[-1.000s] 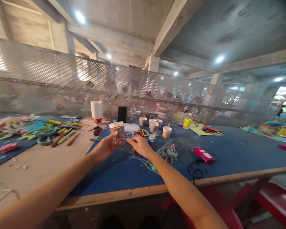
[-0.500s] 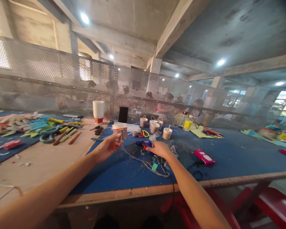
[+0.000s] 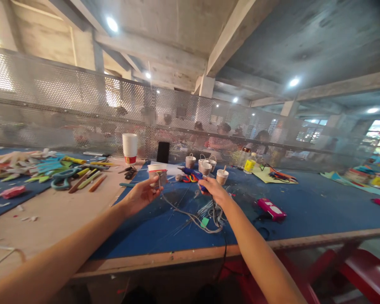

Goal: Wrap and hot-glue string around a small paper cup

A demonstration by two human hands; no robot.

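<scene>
My left hand (image 3: 145, 193) is closed on a paper cup (image 3: 157, 168) with a white rim and a red band, held above the blue mat. A grey cord (image 3: 183, 212) runs from the cup down to a loose coil on the mat. In my right hand (image 3: 213, 190) is a blue glue gun (image 3: 191, 172), its nozzle pointing left toward the cup but apart from it. The gun's black cable hangs below my wrist and over the table edge. Behind the gun, several cord-wrapped cups (image 3: 205, 169) stand together, and one cup with a stick (image 3: 222, 176) is just right of them.
A stack of paper cups (image 3: 129, 147) and a dark phone (image 3: 163, 152) stand at the back. Scissors (image 3: 63, 179) and foam pieces lie left. A pink tool (image 3: 271, 210), a yellow bottle (image 3: 250, 163) and red stools (image 3: 364, 270) are right. A perforated metal screen (image 3: 82, 105) bounds the table.
My right hand has lifted the glue gun off the mat and turned its nozzle up and left. The cup in my left hand has barely moved.
</scene>
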